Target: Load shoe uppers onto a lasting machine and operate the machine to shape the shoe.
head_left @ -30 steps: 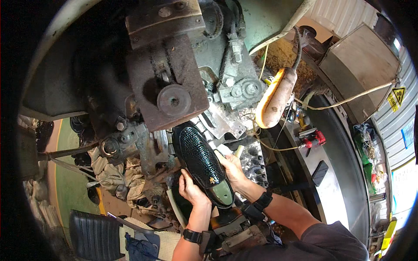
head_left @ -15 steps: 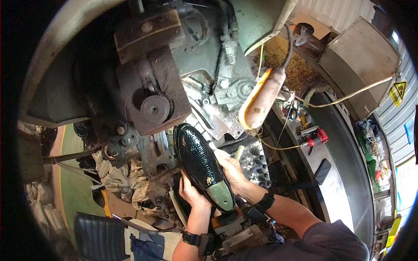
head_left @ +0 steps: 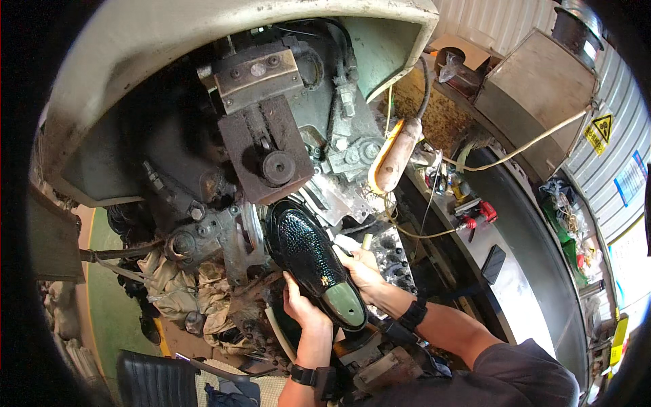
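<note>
A glossy black, scale-textured shoe upper (head_left: pixel 303 242) sits stretched over a green shoe last (head_left: pixel 346 303), whose heel part shows bare at the near end. A small gold ornament marks the upper near its opening. My left hand (head_left: pixel 306 313) is closed along the left side of the lasted shoe, close to the heel. From the right, my right hand (head_left: pixel 364 273) grips its other side, with the fingertips partly hidden. The toe points away from me, among the metal parts of a machine (head_left: pixel 277 152), just below its dark block with a round knob.
A work lamp (head_left: pixel 397 157) hangs to the right of the machine block. Farther right, a bench (head_left: pixel 505 298) carries a dark phone (head_left: pixel 494 264) and a red power tool (head_left: pixel 479 215). Crumpled cloth (head_left: pixel 169 281) lies at left, above a black chair (head_left: pixel 154 380).
My view has shifted, so the machine block and its cover show lower and more fully. Both hands keep hold of the lasted shoe, which stays near the same spot in view.
</note>
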The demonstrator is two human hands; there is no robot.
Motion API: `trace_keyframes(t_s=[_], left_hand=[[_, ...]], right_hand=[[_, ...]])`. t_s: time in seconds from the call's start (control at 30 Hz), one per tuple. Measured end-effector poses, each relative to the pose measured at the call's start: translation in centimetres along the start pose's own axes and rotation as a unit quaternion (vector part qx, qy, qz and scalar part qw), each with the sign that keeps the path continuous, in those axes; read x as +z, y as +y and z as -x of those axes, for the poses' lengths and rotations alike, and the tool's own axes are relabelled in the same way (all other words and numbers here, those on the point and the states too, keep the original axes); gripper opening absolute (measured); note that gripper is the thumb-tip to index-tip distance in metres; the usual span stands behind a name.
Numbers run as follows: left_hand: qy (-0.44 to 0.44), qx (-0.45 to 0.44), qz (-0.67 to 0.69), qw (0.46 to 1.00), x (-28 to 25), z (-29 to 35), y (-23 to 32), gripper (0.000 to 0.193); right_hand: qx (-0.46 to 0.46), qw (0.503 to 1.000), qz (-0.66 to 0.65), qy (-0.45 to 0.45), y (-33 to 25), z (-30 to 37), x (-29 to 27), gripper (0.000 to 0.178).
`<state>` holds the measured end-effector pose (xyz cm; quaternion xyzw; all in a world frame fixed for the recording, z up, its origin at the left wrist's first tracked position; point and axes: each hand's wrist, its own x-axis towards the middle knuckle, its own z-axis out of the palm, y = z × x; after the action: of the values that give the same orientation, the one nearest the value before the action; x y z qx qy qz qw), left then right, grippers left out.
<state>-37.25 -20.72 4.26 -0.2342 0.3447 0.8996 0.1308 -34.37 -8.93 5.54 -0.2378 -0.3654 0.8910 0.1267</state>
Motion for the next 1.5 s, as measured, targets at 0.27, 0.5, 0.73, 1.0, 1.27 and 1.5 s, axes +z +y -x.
trace_keyframes(t_s=[0.27,0.5,0.73,1.0,1.27,1.5], left_hand=[[0.017,-0.010,-0.018,1.000,-0.3,0.6,0.1,0.046],[-0.029,-0.046,0.039,0.998,-0.9,0.0,-0.2,0.048],[-0.020,-0.042,0.026,0.999,0.0,0.1,0.2,0.048],[0.003,-0.017,0.027,1.000,-0.2,-0.4,0.0,0.044],[0.039,0.070,0.010,0.997,-0.2,-0.8,-1.1,0.038],[0.022,0.083,0.014,0.996,-0.1,-1.2,-1.3,0.040]], right_hand=[[-0.007,1.000,0.003,-0.010,-0.7,1.2,0.6,0.031],[-0.009,0.999,0.014,-0.028,-1.2,1.1,0.5,0.028],[-0.010,0.994,0.105,-0.009,-1.3,0.0,0.5,0.035],[-0.018,0.998,0.061,-0.012,0.1,-0.8,-0.4,0.032],[0.006,0.997,-0.037,-0.074,-0.2,-1.0,-0.2,0.030],[0.025,0.994,-0.048,-0.090,0.2,-1.7,-0.7,0.030]])
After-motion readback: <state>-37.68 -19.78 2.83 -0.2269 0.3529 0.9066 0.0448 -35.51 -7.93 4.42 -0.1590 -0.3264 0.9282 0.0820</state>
